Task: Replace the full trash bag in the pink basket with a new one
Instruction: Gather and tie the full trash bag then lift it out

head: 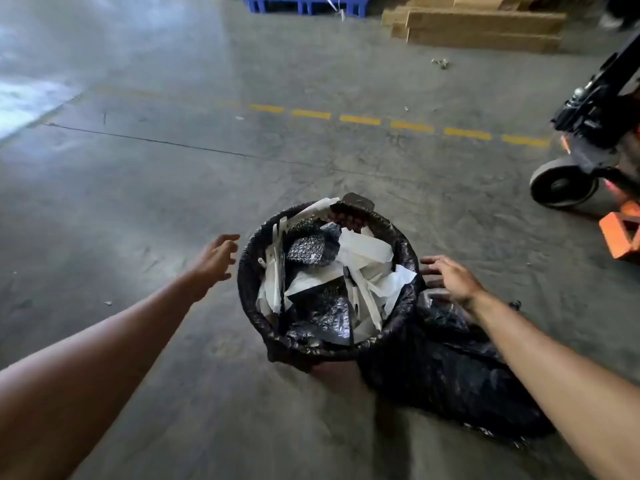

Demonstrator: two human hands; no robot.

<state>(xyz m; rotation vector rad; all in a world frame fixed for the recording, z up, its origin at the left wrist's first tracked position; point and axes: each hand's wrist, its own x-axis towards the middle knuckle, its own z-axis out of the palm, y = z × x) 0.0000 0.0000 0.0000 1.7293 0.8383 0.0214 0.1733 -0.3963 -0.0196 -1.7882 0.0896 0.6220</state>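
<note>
Both hands flank bag rim, fingers spread

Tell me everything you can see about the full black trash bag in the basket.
The full trash bag is thin, glossy, crinkled black plastic. It lines the basket, its mouth open and folded down over the rim, hiding nearly all of it. White paper scraps and dark bubble wrap fill it to the top. It stands upright on the concrete floor; neither hand touches it.
</note>
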